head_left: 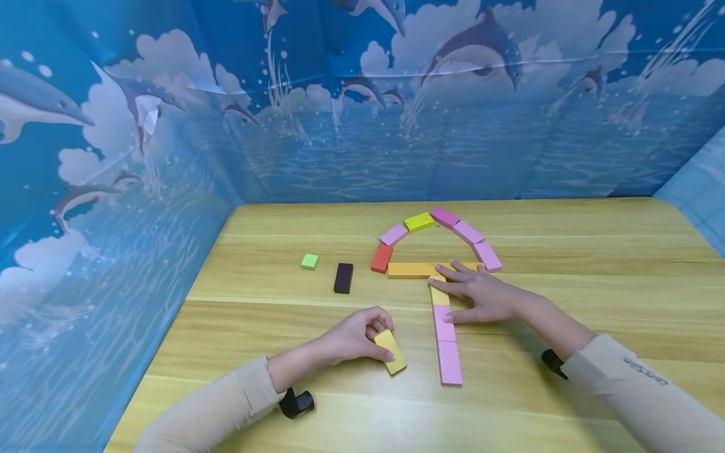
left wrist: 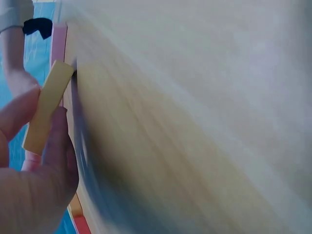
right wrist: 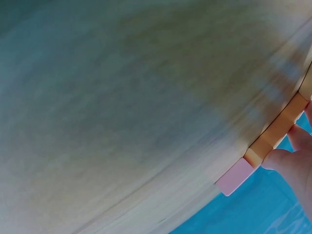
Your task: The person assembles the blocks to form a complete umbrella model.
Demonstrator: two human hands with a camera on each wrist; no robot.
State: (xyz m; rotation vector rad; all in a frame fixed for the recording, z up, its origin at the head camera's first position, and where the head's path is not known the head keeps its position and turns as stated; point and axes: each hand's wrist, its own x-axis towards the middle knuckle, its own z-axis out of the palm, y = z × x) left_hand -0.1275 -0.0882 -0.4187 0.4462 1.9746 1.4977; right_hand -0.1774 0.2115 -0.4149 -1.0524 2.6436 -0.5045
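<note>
Between thumb and fingers, my left hand (head_left: 354,336) pinches a pale yellow block (head_left: 391,353), tilted, just left of a column of blocks. That column has a yellow block (head_left: 439,294) at its far end and two pink blocks (head_left: 450,365) nearer me. Spread fingers of my right hand (head_left: 484,296) rest on the column's upper part and on an orange row (head_left: 410,270), partly hiding both. Above the row curves an arch with a red block (head_left: 382,258), a bright yellow block (head_left: 419,222), a magenta block (head_left: 445,218) and several light pink ones. The left wrist view shows the pinched block (left wrist: 48,108) close up.
Left of the arch lie a black block (head_left: 343,279) and a small green block (head_left: 309,262) on the wooden table (head_left: 255,327). A blue dolphin-print sheet (head_left: 362,157) stands behind the table and along its sides. Both wrists carry black devices.
</note>
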